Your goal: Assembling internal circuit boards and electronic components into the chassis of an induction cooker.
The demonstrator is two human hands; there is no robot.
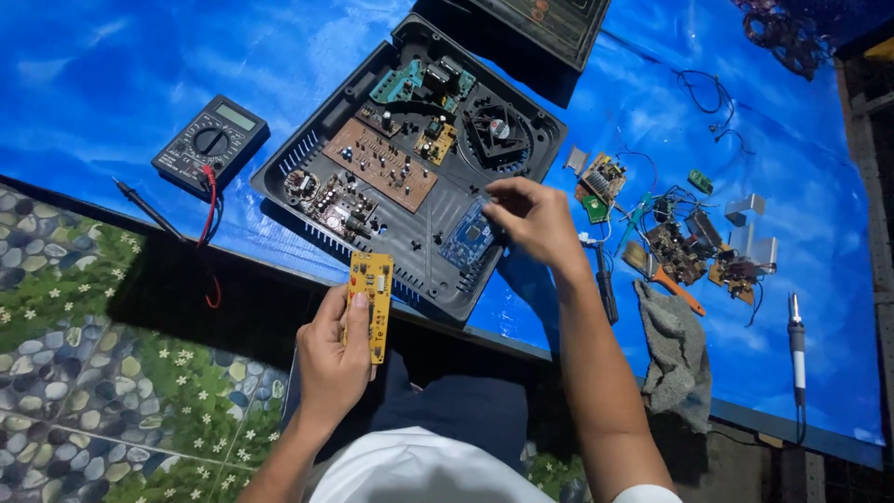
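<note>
My left hand [333, 359] grips a narrow yellow circuit board [372, 300] upright, thumb on its face, near the front edge of an open black device case [317, 140]. My right hand [535, 219] reaches into the case's right side, fingertips pinched on the top corner of a small blue circuit board [466, 237]. Inside the case sit a brown board [379, 164], a green board [400, 84], a small yellow board [435, 142] and a round fan [495, 129].
A black multimeter [210, 142] with red and black probe leads lies left of the case on the blue sheet [112, 84]. To the right are loose boards [678, 250], wires, a brush [659, 272], a grey cloth [675, 354] and a soldering iron [796, 340]. A pebble-patterned floor [65, 317] is at lower left.
</note>
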